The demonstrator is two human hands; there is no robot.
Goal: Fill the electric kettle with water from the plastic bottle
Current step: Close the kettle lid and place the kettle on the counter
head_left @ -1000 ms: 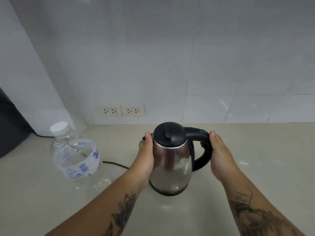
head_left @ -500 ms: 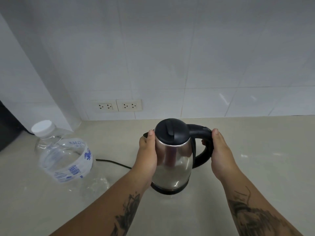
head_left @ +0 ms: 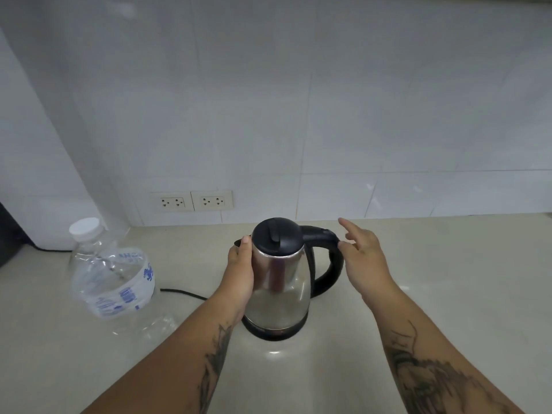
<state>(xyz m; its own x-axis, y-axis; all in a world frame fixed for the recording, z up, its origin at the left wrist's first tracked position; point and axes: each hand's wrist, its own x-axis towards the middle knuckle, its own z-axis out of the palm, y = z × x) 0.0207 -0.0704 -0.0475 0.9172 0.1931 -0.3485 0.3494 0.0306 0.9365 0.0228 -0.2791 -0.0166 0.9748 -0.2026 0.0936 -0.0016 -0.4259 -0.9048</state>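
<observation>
My left hand clasps the upright kettle on the tabletop; right hand, fingers spread, hovers beside the handle. The capped bottle stands left, nearer my left hand.

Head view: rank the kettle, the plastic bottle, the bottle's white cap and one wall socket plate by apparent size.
1. plastic bottle and kettle: alike in extent, so no ranking between them.
2. wall socket plate.
3. white cap, slightly smaller, though nearer the camera.
</observation>
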